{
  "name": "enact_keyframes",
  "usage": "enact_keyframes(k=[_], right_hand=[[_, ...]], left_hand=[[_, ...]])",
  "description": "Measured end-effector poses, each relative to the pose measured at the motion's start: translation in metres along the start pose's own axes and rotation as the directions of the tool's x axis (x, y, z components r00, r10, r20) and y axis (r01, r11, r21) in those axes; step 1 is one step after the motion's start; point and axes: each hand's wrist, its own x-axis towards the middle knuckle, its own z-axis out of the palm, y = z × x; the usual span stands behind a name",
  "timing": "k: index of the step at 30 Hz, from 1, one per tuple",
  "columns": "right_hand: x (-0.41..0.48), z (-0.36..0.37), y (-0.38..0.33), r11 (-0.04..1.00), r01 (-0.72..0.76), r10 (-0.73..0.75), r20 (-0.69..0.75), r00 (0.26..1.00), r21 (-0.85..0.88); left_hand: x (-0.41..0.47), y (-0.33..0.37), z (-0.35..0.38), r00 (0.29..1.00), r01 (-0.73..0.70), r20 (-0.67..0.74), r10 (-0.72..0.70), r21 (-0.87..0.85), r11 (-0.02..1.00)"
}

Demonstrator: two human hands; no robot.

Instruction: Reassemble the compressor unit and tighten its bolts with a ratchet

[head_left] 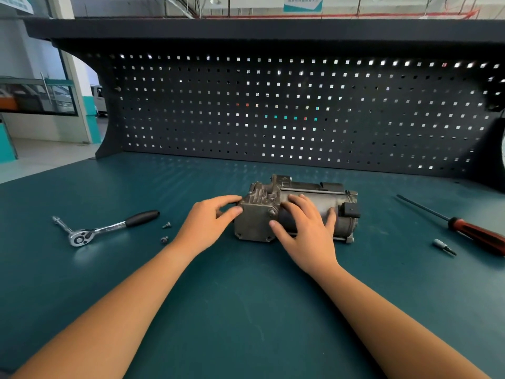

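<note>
The grey metal compressor unit [257,217] lies on its side in the middle of the green bench mat, its square end cover facing me. My left hand [210,222] touches the cover's left edge with thumb and fingers. My right hand [303,228] lies over the cylindrical body, fingers spread, thumb near a bolt on the cover. The ratchet [103,228] with a black handle lies to the left, held by nobody. Two loose bolts [165,232] lie between the ratchet and my left hand.
A red-handled screwdriver [470,231] lies at the right, with a small bit [442,246] in front of it. A dark pegboard [300,110] closes off the back of the bench. The mat's left edge [41,176] runs diagonally at the far left.
</note>
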Motion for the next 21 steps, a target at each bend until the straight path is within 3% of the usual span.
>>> enact_keyframes(k=[5,6,8,10,11,13,15,18,21], right_hand=[[-0.001,-0.001,0.0,1.0,0.002,-0.002,0.008,1.0,0.005],[-0.001,-0.002,0.001,1.0,0.003,-0.003,0.013,1.0,0.005],[-0.002,-0.003,0.001,1.0,0.0,0.0,0.015,1.0,0.009],[-0.002,-0.003,0.0,0.999,-0.015,0.015,-0.007,1.0,0.032],[-0.003,-0.003,-0.001,0.998,-0.03,0.031,-0.022,0.999,0.053],[-0.003,-0.004,-0.002,0.991,-0.067,0.073,-0.047,0.996,0.112],[-0.003,-0.006,-0.003,0.982,-0.097,0.107,-0.054,0.993,0.162],[-0.004,-0.009,-0.003,0.967,-0.135,0.15,-0.058,0.987,0.214],[-0.004,-0.011,-0.002,0.958,-0.167,0.189,-0.073,0.979,0.234]], left_hand=[[0.004,-0.003,-0.007,0.998,-0.036,0.062,0.033,0.049,0.998],[0.007,-0.004,-0.013,1.0,-0.029,0.009,0.029,0.008,1.0],[0.013,-0.01,-0.032,0.974,-0.001,-0.226,-0.005,-0.024,1.0],[0.016,-0.027,-0.057,0.928,0.13,-0.364,-0.082,0.11,0.985],[0.017,-0.039,-0.069,0.919,0.267,-0.352,-0.178,0.222,0.938],[0.013,-0.061,-0.089,0.862,0.505,-0.237,-0.448,0.476,0.72],[0.007,-0.073,-0.099,0.779,0.546,-0.118,-0.616,0.611,0.573],[0.004,-0.082,-0.102,0.798,0.53,-0.14,-0.586,0.626,0.572],[0.005,-0.085,-0.101,0.83,0.555,-0.31,-0.464,0.547,0.627]])
